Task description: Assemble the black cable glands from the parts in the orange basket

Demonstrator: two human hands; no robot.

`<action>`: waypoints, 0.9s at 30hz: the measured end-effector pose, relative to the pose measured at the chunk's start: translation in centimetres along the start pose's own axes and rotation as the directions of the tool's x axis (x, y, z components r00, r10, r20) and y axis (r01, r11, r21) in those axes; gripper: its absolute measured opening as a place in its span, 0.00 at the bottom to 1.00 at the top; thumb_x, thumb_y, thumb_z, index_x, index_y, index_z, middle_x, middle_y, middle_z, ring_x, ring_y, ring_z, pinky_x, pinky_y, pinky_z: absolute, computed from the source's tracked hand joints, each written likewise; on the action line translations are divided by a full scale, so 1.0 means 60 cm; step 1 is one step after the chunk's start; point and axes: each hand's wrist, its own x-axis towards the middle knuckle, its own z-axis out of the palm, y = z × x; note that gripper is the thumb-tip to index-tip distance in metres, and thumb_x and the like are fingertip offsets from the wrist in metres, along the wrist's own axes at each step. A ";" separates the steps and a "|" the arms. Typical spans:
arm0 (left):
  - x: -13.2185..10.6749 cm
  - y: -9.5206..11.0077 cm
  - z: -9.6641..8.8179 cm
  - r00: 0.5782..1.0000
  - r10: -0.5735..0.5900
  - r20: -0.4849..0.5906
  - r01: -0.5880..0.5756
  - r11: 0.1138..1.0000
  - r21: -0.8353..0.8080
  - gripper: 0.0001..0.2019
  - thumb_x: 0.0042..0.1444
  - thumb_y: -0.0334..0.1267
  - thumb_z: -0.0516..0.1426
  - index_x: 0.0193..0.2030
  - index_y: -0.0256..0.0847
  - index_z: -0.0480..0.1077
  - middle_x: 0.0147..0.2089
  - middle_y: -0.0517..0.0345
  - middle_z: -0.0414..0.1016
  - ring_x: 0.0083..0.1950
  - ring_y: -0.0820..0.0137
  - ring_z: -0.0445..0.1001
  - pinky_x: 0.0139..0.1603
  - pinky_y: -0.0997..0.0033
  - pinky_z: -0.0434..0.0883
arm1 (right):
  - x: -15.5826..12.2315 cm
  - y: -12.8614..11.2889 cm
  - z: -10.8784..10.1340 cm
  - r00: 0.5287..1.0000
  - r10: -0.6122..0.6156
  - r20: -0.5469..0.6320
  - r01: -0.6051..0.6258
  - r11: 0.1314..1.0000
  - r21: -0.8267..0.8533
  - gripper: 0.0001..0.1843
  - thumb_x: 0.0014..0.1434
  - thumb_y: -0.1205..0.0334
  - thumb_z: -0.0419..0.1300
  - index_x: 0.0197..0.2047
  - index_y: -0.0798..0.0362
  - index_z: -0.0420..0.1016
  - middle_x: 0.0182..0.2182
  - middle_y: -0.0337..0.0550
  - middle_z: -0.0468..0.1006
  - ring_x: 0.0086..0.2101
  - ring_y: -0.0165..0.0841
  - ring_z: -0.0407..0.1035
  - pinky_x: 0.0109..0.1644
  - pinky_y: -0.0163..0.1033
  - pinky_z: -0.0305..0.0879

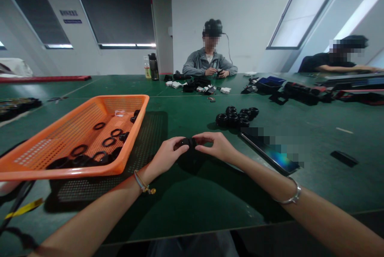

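Observation:
Just above the table, in front of me, my left hand [168, 153] is closed on a black round part [185, 142], gripped between thumb and fingers. My right hand [217, 145] pinches a thin black ring-like piece [193, 142] against the part's right side. Whether the two pieces are joined, I cannot tell. To the left stands an orange basket [136, 129] with black rings [108, 141] and several black round parts [81, 161] inside. Beyond my right hand, a cluster of glossy black round parts [233, 119] sits on the green table.
A phone [268, 153] lies right of my right hand, with a flat black piece [344, 158] farther right. Two people sit beyond, one [210, 59] across and another [333, 61] at right. Black and white items [198, 85], a dark bottle [153, 67] and a yellow strip [25, 209] are around.

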 end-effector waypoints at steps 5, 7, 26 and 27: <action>0.001 0.000 0.001 1.000 0.000 0.010 0.000 1.000 -0.014 0.17 0.51 0.39 0.54 0.45 0.33 0.70 0.41 0.49 0.75 0.41 0.63 0.73 0.41 0.67 0.68 | 0.002 0.006 0.000 1.000 -0.012 -0.019 0.012 1.000 0.020 0.27 0.44 0.62 0.64 0.49 0.59 0.69 0.39 0.49 0.78 0.36 0.36 0.73 0.42 0.43 0.70; 0.001 -0.001 0.001 1.000 -0.004 0.006 0.004 1.000 -0.003 0.16 0.51 0.39 0.54 0.45 0.33 0.70 0.41 0.49 0.76 0.40 0.63 0.73 0.41 0.67 0.68 | 0.002 0.005 -0.001 0.998 -0.057 -0.038 0.055 0.998 -0.036 0.24 0.44 0.65 0.64 0.47 0.56 0.70 0.39 0.47 0.77 0.37 0.35 0.72 0.40 0.42 0.70; 0.001 -0.003 0.000 1.000 0.004 0.019 -0.004 1.000 0.016 0.17 0.51 0.41 0.54 0.44 0.33 0.70 0.41 0.50 0.75 0.40 0.64 0.72 0.40 0.68 0.68 | 0.000 -0.007 -0.005 0.999 -0.038 -0.014 0.036 0.988 -0.151 0.14 0.48 0.66 0.61 0.41 0.56 0.74 0.36 0.45 0.78 0.31 0.32 0.70 0.36 0.37 0.67; 0.001 -0.003 0.000 1.000 0.002 0.017 -0.003 1.000 0.019 0.17 0.51 0.41 0.54 0.44 0.33 0.70 0.41 0.50 0.75 0.40 0.64 0.72 0.41 0.67 0.68 | 0.000 -0.007 -0.005 0.999 -0.037 -0.014 0.035 0.988 -0.150 0.14 0.48 0.66 0.61 0.41 0.56 0.74 0.36 0.45 0.78 0.32 0.32 0.70 0.36 0.38 0.67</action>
